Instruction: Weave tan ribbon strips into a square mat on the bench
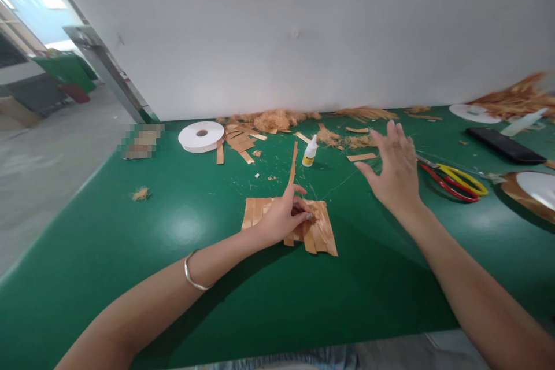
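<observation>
- Item, pale brown strips (323, 234): laid side by side, partly overlapping, on the green tabletop (260, 312); centre of the dial used below. Lower ends uneven; surface rumpled towards 3 o'clock.
- Item, left hand (286, 217): on the strips, fingers bent, thumb and fingertips close together towards the 3 o'clock side. Anything pinched between them hidden; cannot tell.
- Item, long narrow strip (293, 162): running from beneath the left hand out towards 12 o'clock, past the upper edge of the row.
- Item, right hand (394, 167): at 2 o'clock, raised, palm open, fingers extended, nothing held.
- Item, small white bottle with yellow label (309, 153): upright, between 12 and 1 o'clock, near the long strip. Probably best left outside the fingers' path.
- Item, scissors (446, 170): red and yellow handles, between 2 and 3 o'clock, beyond the right hand.
- Item, white roll (191, 137): lying flat at 10 o'clock, beside loose scraps (240, 141).
- Handling, by judgement: light, even pressure near each join; long strip parallel to its neighbours; no sideways drag. Rumpled area in need of gentle smoothing; free right hand useful for steadying the far edge.
</observation>
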Action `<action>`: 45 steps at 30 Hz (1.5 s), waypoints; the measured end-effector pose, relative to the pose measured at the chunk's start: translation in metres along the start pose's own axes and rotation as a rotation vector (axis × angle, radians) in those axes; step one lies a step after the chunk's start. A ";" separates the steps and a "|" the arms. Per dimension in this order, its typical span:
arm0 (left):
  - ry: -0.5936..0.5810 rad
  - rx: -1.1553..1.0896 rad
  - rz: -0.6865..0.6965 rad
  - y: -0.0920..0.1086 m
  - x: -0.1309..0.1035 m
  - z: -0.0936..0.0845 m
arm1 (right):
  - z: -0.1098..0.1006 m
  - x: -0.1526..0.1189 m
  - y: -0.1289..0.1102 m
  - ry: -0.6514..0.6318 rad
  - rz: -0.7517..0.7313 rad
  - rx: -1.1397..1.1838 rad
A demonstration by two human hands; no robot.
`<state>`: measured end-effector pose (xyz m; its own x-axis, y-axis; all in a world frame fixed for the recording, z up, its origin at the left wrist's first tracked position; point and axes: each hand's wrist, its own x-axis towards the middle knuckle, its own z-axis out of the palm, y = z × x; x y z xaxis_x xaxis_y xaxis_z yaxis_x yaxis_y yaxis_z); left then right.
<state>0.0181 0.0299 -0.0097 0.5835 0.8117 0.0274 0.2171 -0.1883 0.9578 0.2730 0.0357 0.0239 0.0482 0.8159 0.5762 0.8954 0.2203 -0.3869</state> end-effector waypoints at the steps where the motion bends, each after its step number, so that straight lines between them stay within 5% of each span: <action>1: 0.002 0.004 0.004 -0.001 0.000 0.000 | 0.000 0.001 0.001 0.002 0.075 0.130; 6: -0.004 0.020 0.030 -0.004 0.001 0.000 | -0.005 0.008 0.001 -0.174 0.445 0.976; 10: -0.006 0.018 0.031 -0.004 0.002 0.000 | -0.012 0.008 -0.008 -0.379 0.645 1.274; 15: -0.015 -0.021 0.028 -0.004 0.001 0.001 | -0.007 0.002 -0.011 -0.408 0.447 1.110; 20: 0.006 -0.002 0.011 -0.002 0.001 0.001 | 0.006 -0.004 -0.012 -0.513 0.161 0.471; 24: 0.002 -0.003 -0.008 -0.001 0.001 0.001 | 0.011 -0.005 -0.011 -0.427 0.099 0.080; 27: -0.001 -0.017 -0.006 -0.001 0.000 0.001 | 0.009 -0.004 -0.009 -0.392 0.191 0.205; 36: -0.007 0.007 0.016 -0.003 0.000 0.000 | -0.003 0.002 -0.011 -0.566 0.560 1.104; 40: -0.003 -0.007 0.028 -0.003 0.001 0.001 | -0.002 0.000 -0.010 -0.541 0.492 1.093; 45: 0.002 -0.007 0.016 -0.002 0.000 0.001 | 0.009 -0.003 -0.007 -0.549 0.265 0.729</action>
<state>0.0187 0.0300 -0.0115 0.5855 0.8095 0.0435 0.2018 -0.1975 0.9593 0.2627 0.0361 0.0186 -0.1710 0.9836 0.0581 0.3797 0.1202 -0.9173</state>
